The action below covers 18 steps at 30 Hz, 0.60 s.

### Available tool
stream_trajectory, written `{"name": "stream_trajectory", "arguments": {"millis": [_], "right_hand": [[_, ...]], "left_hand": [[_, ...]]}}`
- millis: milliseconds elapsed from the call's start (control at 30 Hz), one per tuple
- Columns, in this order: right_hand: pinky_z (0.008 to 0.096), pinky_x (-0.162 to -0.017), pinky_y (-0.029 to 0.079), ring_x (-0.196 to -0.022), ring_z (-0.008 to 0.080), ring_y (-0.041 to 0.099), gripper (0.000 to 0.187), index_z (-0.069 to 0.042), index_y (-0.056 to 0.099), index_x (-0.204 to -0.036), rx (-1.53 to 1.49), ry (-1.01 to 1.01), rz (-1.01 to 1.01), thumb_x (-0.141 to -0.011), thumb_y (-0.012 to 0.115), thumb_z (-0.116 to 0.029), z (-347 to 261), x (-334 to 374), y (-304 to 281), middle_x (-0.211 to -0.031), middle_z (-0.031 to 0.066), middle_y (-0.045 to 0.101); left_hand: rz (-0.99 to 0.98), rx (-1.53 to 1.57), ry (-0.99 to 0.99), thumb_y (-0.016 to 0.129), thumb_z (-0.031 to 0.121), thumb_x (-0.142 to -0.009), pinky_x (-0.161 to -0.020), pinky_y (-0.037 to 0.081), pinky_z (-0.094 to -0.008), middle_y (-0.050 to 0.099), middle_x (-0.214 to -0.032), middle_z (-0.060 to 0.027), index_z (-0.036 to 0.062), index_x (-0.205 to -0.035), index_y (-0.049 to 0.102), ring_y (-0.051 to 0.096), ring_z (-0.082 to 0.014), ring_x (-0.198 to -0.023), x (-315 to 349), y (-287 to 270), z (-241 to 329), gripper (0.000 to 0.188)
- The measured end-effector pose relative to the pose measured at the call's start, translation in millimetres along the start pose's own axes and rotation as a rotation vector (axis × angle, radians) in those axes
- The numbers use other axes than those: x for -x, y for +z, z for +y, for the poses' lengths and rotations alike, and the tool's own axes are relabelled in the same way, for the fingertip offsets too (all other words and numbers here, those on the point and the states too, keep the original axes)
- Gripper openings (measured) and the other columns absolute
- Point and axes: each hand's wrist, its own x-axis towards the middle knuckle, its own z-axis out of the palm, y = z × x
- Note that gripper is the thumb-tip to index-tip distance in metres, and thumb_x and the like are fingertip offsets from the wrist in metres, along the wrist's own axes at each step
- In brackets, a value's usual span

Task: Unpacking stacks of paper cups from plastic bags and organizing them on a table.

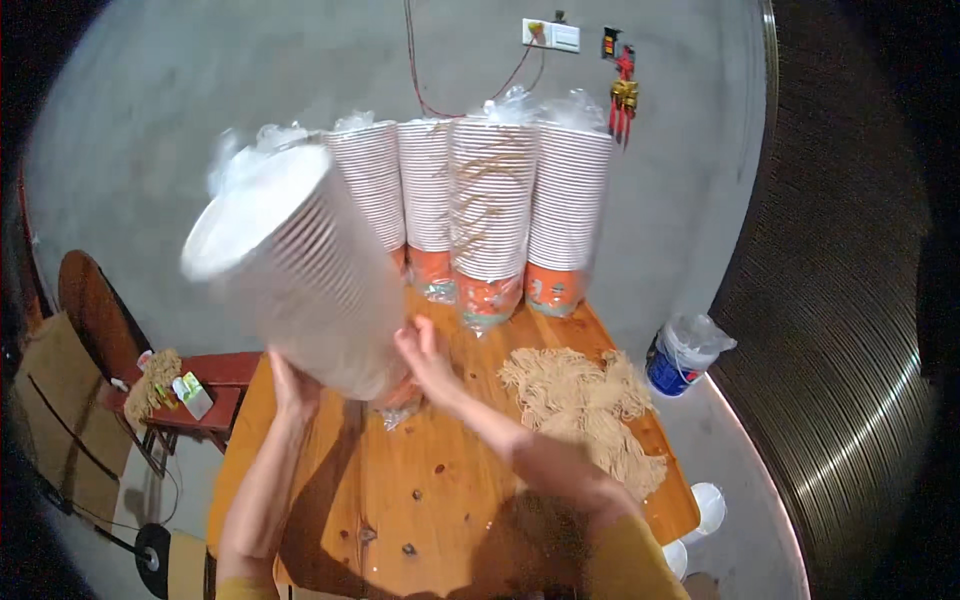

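Head view: your left hand (293, 390) and right hand (430, 365) grip the low sides of the wrapped cup stack (300, 270), leaning left above the table (450, 470), nearer than the standing stacks (490, 200), probably light, slippery and crushable, best cradled low.

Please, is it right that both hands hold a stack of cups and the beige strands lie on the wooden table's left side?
Not quite: the head view shows the beige strands on the right side of the wooden table. The left hand and right hand hold the stack of cups.
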Motion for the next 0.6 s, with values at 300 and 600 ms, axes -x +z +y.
{"name": "stream_trajectory", "arguments": {"millis": [300,600], "right_hand": [[0.0417,-0.112,0.018,-0.137,0.0334,0.016,0.056,-0.002,0.014,-0.137,0.166,-0.37,-0.038,-0.093,0.047,-0.011,-47,160,70,-0.144,0.022,0.016],[0.0371,-0.114,0.013,-0.141,0.0295,0.011,0.05,0.0,0.009,-0.145,0.347,-0.272,-0.039,-0.099,0.025,-0.011,0,198,86,-0.151,0.0195,0.011]], "left_hand": [[-0.177,0.232,0.163,0.03,0.049,-0.097,-0.108,0.03,-0.041,0.034,-0.144,-0.0089,0.0111,-0.145,0.024,0.035,-0.025,-0.131,136,-85,10,0.062],[-0.593,0.658,0.316,0.029,0.047,-0.098,-0.109,0.03,-0.0406,0.034,-0.143,-0.0096,0.0104,-0.145,0.025,0.036,-0.025,-0.13,167,-105,5,0.059]]}}
